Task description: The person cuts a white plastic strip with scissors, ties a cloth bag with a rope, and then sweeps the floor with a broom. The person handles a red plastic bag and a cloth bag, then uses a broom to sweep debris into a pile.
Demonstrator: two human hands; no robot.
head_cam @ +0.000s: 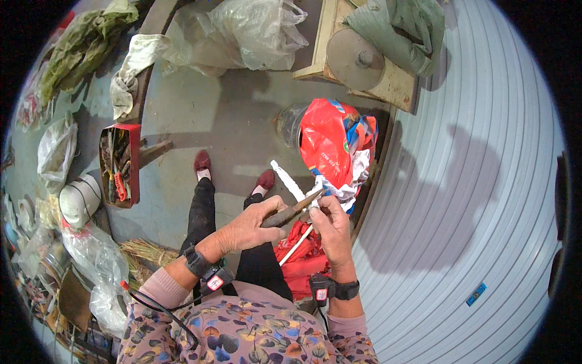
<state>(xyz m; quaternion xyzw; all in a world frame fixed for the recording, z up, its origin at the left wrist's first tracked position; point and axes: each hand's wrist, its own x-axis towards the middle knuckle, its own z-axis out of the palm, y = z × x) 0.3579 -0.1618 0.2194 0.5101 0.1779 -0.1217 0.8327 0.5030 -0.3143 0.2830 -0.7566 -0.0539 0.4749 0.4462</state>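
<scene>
My left hand [254, 224] grips the dark handles of old metal scissors [298, 207], their blades pointing up and right. The blades lie against a twisted white strip [288, 180], which looks like cloth or plastic. My right hand [333, 219] pinches white material close to the blades. A thin white rod or cord [296, 245] runs down and left from below my right fingers. Just beyond the hands, a red and blue plastic bag [325, 141] with crumpled white material rests by a round container [291, 125]. Whether the blades are closed on the strip cannot be told.
Red plastic or cloth [302, 280] lies below my hands. A red box of tools [135, 166] stands at left, near a white helmet [80, 200]. A wooden stand [395, 88] with a round lid [350, 59] is at the top. A corrugated wall [454, 204] rises at right.
</scene>
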